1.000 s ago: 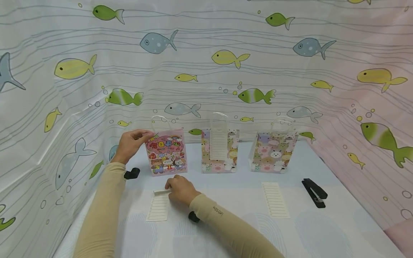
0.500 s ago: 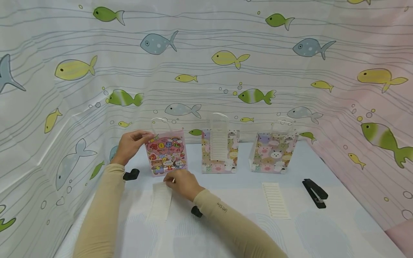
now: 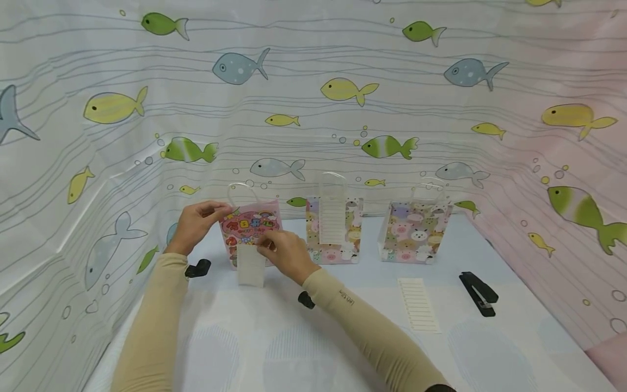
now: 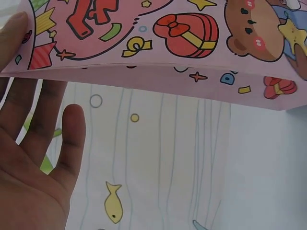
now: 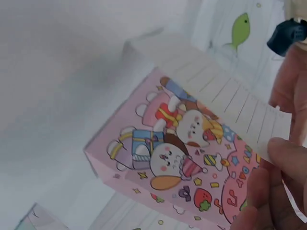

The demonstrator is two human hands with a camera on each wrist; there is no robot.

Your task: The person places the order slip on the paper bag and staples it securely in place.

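A pink cartoon gift bag stands at the left of the table. My left hand pinches its upper left edge, thumb in front and fingers behind, as the left wrist view shows. From my right hand hangs a lined paper slip, pinched at its top end between thumb and fingers. The slip is in front of the bag and hides part of its lower front. In the right wrist view the ruled slip bends over along the bag's printed face; whether they touch I cannot tell.
A middle gift bag has a lined slip on its front. Another animal-print bag stands to its right. Another slip lies on the table, left of a black stapler. A fish-print curtain encloses the back and sides.
My right hand has lifted the paper slip off the table and brought it up and forward to the pink bag. The left hand stays at the bag's edge; the bag leans slightly differently.
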